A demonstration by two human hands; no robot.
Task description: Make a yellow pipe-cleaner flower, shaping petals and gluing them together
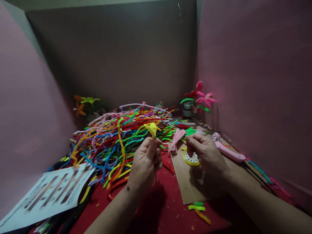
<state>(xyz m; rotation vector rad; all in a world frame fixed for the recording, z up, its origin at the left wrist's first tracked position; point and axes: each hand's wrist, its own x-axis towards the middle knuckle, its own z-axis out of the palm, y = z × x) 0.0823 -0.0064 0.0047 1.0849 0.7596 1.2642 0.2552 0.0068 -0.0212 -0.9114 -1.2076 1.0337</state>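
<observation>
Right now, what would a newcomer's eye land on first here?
Probably the big tangled heap of multicoloured fuzzy stems spread over the red surface, left of centre. Just in front of it, the left hand holds up a small bright-yellow fuzzy flower. Farther back on the right, a vivid pink fuzzy flower stands out against the dim pink wall.
</observation>
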